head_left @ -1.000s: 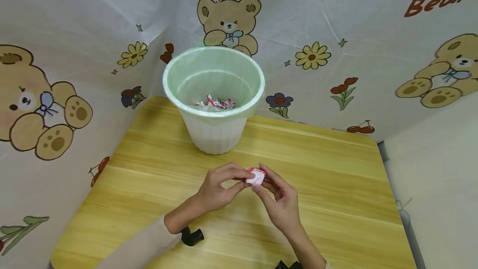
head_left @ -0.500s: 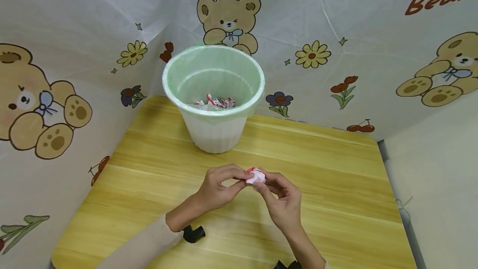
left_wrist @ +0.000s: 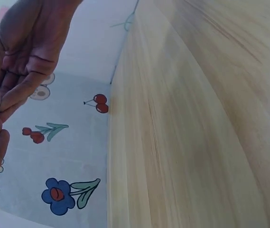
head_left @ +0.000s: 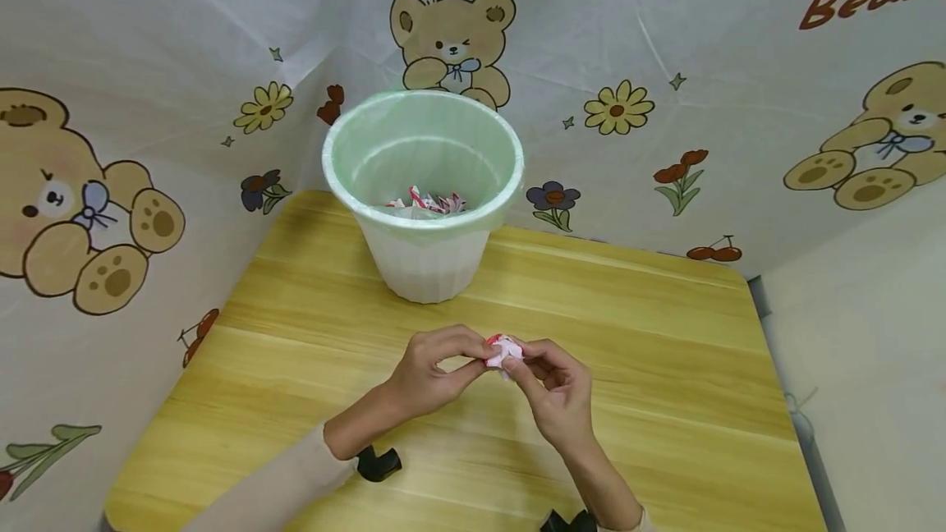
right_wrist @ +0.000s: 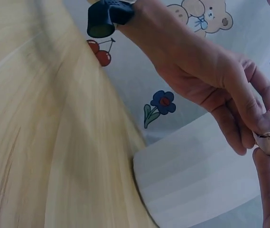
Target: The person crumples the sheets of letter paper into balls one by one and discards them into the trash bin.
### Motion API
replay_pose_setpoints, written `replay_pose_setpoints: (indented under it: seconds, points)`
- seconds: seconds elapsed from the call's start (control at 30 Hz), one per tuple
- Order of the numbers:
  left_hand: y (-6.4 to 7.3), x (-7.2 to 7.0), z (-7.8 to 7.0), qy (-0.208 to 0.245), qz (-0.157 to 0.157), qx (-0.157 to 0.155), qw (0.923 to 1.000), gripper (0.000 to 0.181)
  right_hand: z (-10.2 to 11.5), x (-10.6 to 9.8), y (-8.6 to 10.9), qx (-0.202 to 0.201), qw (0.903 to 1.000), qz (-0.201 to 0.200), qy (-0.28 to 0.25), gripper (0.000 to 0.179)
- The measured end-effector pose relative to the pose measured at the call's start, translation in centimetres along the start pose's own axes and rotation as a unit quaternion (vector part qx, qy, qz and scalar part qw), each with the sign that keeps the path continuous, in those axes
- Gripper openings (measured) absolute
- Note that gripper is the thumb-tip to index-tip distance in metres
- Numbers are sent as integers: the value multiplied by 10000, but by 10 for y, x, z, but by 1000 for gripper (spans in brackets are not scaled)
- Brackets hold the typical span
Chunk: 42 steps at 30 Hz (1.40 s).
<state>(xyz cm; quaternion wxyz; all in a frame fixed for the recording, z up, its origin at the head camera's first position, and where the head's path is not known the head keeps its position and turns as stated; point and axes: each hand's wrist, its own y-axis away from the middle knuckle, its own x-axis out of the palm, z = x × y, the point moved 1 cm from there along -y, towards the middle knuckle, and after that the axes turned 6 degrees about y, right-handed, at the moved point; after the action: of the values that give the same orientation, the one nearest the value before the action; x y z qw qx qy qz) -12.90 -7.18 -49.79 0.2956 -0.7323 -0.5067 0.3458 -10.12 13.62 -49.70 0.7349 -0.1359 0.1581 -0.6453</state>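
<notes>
Above the table, in front of the bin, both hands meet at a small crumpled wrapper (head_left: 506, 350), pale pink-white with a red edge. My left hand (head_left: 432, 372) pinches its left side between thumb and fingers. From the right, my right hand (head_left: 563, 401) pinches it too, thumb on the near face and the other fingers curled behind. In the right wrist view the wrapper (right_wrist: 269, 137) shows a creased, folded edge. The left wrist view cuts it off at the frame's left edge. Whether anything is inside it is hidden.
A white bin (head_left: 429, 265) with a pale green liner stands at the table's back left. Several red-and-white crumpled scraps (head_left: 429, 202) lie in it. The wooden table (head_left: 665, 368) backs onto a bear-printed cloth (head_left: 576, 39). Black wrist mounts (head_left: 378, 464) sit below each hand.
The right hand's index finger has bent lower and its thumb has shifted on the wrapper, which looks more crumpled. The left hand has hardly moved.
</notes>
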Motion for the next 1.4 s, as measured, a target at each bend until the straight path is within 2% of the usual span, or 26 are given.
replay_pose_setpoints:
  seconds: [0.4,0.7,0.9,1.07,1.4]
  points:
    - [0,3,-2,65,7,-104,9999,35,-2,-5,-1,-276,9990,274,-197,24]
    - [0,0,-5,-76,1,-141,9999,36,-2,-2,-2,-238,9986,449,-119,33]
    - [-1,-4,-5,-219,-79,-213,9995,35,-3,-3,-12,-341,9971,674,106,34]
    - [0,-8,-6,-156,-175,-327,9992,34,-3,-8,-20,-356,9957,827,231,32]
    - [10,-19,-6,-169,-405,-777,9960,34,0,-11,-46,-204,9962,686,486,24]
